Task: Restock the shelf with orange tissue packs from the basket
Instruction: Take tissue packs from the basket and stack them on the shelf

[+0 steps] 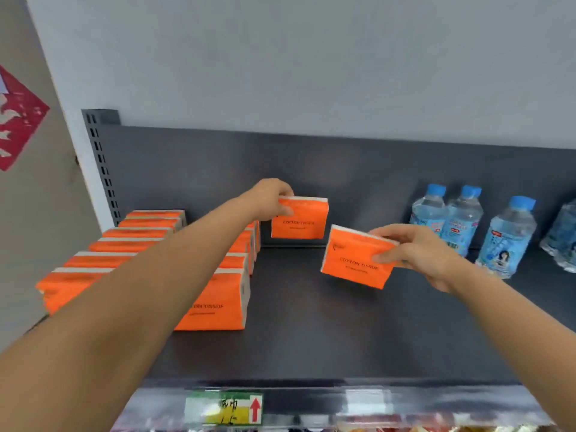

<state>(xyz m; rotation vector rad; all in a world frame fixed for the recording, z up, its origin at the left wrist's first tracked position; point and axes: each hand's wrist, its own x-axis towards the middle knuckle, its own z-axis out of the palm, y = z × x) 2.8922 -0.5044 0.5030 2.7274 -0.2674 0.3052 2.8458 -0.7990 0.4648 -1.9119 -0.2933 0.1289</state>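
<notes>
- Left hand [274, 198] is reaching far in over the dark shelf [311, 322], thumb + fingers pinching the top-left corner of the rear pack [304, 219], an orange tissue pack w/ "COTTON TISSUE" print.
- Rear pack is standing upright, front face toward the camera, close to the grey back panel [202, 160]; can't tell if its bottom edge is touching the shelf.
- Right hand [417, 254] is gripping the tilted pack [349, 260], a 2nd orange pack: thumb pressing on the front face near the right edge, fingers curling over the top-right corner.
- Tilted pack is hanging in the air above the shelf's middle, right side dipping lower. It is in front & to the right of the rear pack, not touching it.
- Left row [103, 260] of orange packs is running front to back along the shelf's left end, packs standing one behind another.
- 2nd row [218, 304] is standing just right of it, partly hidden by the left forearm; rear pack is sitting just right of this row's back end.
- Water bottles [505, 241] w/ blue caps are standing at the shelf's right side, well apart from the rows, near the right hand.
- Price label [224, 406], green/yellow w/ a red arrow, is sitting on the shelf's front rail; writing too blurred to read.
- Red paper cutout [18, 120] is hanging on the wall at left.
</notes>
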